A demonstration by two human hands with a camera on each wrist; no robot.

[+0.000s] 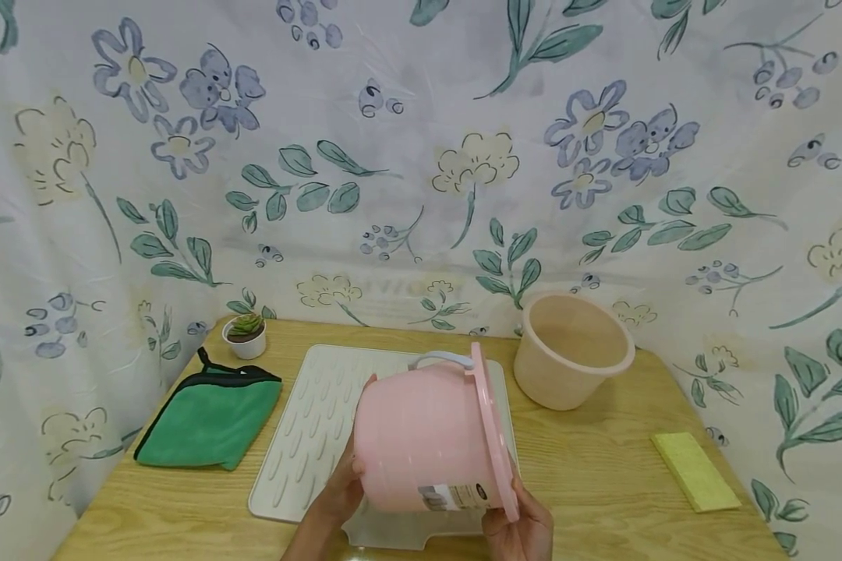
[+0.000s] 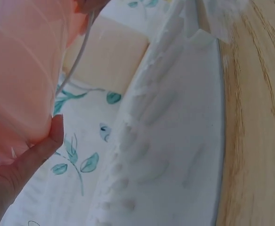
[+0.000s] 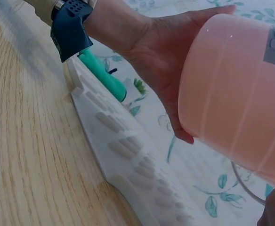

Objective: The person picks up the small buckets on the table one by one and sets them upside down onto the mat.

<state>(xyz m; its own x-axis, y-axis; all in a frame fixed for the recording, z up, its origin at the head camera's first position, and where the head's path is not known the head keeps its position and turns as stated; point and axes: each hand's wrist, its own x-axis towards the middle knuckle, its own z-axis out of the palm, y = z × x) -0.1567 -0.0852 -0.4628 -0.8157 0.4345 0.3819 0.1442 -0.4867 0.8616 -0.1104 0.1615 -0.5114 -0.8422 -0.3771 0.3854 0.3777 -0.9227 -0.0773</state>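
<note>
Head view: both grips, left hand and right hand, clasp pink bucket on its side above ribbed mat.

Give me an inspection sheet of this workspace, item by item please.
Surface: light wooden table under a ridged white drying mat.
Job's things: pink plastic bucket held on its side above the mat, grey handle.
Clutter: beige plastic bucket upright, folded green cloth, yellow sponge, small potted succulent.
Hands: left hand holds the bucket's base; right hand holds its rim.
Cables: nothing seen.
Surroundings: floral fabric backdrop.
</note>
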